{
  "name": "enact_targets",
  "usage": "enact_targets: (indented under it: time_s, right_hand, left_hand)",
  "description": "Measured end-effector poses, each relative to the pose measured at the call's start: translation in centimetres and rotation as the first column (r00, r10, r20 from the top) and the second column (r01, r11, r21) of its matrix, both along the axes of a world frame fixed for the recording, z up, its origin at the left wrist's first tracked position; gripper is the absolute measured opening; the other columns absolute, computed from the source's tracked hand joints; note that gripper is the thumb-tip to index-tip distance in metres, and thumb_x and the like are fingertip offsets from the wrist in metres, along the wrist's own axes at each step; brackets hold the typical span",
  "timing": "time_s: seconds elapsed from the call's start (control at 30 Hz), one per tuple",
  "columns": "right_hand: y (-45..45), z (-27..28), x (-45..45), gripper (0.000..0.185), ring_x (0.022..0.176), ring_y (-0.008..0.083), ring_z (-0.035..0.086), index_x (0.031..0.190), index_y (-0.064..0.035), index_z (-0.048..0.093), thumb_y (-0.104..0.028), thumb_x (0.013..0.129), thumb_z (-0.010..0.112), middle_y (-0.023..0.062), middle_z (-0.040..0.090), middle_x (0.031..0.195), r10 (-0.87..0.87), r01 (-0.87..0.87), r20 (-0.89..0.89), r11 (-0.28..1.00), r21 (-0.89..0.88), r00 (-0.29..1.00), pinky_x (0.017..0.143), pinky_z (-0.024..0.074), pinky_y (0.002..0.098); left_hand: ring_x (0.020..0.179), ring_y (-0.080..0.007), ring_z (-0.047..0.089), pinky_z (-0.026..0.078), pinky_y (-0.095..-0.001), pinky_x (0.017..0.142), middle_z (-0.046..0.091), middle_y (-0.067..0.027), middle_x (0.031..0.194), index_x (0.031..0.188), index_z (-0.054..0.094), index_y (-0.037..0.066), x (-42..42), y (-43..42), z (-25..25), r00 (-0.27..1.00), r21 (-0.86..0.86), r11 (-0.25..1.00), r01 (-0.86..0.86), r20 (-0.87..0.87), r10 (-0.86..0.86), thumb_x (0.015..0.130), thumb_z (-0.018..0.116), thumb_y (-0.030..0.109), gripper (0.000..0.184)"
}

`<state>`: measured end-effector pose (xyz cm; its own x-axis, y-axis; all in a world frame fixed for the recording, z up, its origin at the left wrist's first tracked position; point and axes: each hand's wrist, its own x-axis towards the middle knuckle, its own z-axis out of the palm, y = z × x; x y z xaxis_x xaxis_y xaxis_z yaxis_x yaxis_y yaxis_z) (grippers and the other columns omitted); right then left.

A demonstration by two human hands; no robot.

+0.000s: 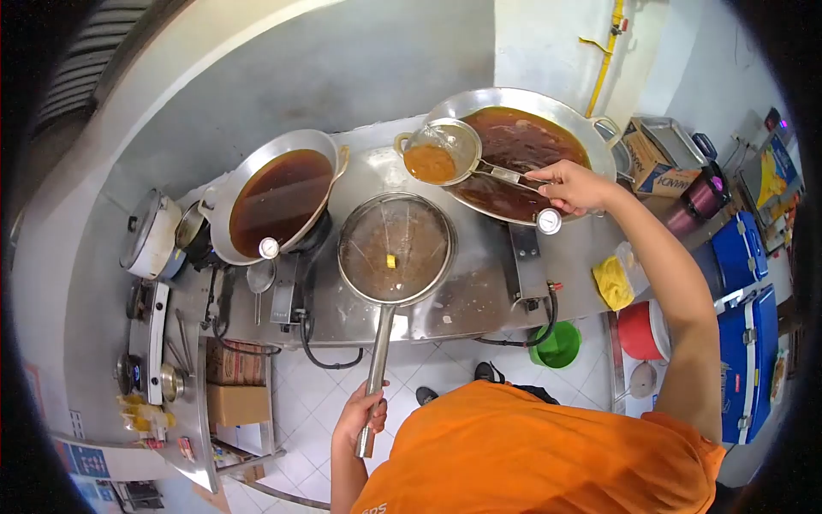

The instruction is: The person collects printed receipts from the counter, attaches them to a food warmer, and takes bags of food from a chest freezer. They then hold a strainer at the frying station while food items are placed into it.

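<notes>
My left hand (pixel 363 413) is wrapped round the long metal handle of a large mesh strainer (pixel 377 248), held level above the steel counter. A small yellow piece (pixel 391 260) lies in its mesh. In my right hand (pixel 565 188) is the handle of a smaller mesh strainer (pixel 462 147), with brown, crumb-like residue (pixel 430 163) in its bowl. This strainer hangs over the left rim of the right wok (pixel 441 111), which holds dark brown oil (pixel 531 146). A round dial thermometer (pixel 549 221) sits at that wok's front edge, just below my right hand.
To the left, a second wok (pixel 321 141) of brown liquid has another dial thermometer (pixel 269 248). Gas hoses run along the counter front (pixel 428 327). On the floor stand a green bucket (pixel 555 345) and a red bucket (pixel 640 331); blue coolers (pixel 747 360) are at right.
</notes>
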<state>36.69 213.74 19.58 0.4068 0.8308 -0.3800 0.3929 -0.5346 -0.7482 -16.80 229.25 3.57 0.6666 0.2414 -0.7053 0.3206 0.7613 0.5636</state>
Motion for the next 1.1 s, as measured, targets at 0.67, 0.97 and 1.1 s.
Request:
enact_targets:
  time_s: [0.67,0.97,1.1]
  right_hand:
    - [3.1,-20.3,-18.3,0.067,0.09,0.0468,0.068,0.155,-0.0177,0.037,-0.002,0.09,0.048,0.0307,0.066,0.099,0.053,-0.013,0.5,0.996,-0.083,0.864,0.082,0.0553,0.0545]
    - [1.0,-18.2,-17.1,0.069,0.083,0.0475,0.065,0.153,-0.0189,0.042,0.002,0.087,0.048,0.0292,0.065,0.089,-0.051,0.015,0.467,0.997,0.08,0.883,0.076,0.053,0.0522]
    - [-0.3,-12.8,-15.5,0.07,0.077,0.0457,0.064,0.153,-0.0168,0.041,0.003,0.086,0.048,0.0259,0.065,0.084,-0.141,0.017,0.54,0.974,0.227,0.83,0.071,0.0509,0.0506]
  left_hand:
    - [0.035,-0.0085,0.034,0.029,-0.0246,0.032,0.04,-0.0028,0.059,0.133,0.047,0.005,-14.6,-0.8,4.3,0.99,-0.012,0.992,-0.122,0.068,0.123,0.097,0.056,0.012,0.037]
    - [0.034,-0.008,0.033,0.028,-0.0241,0.031,0.041,-0.0036,0.058,0.132,0.046,0.004,-14.7,0.5,1.6,0.972,-0.098,0.986,-0.134,0.179,0.15,0.099,0.055,0.012,0.035]
    - [0.033,-0.0087,0.034,0.029,-0.0246,0.03,0.042,-0.0041,0.058,0.133,0.044,0.004,-13.8,1.0,0.7,0.967,-0.095,0.988,-0.12,0.214,0.138,0.1,0.055,0.013,0.036]
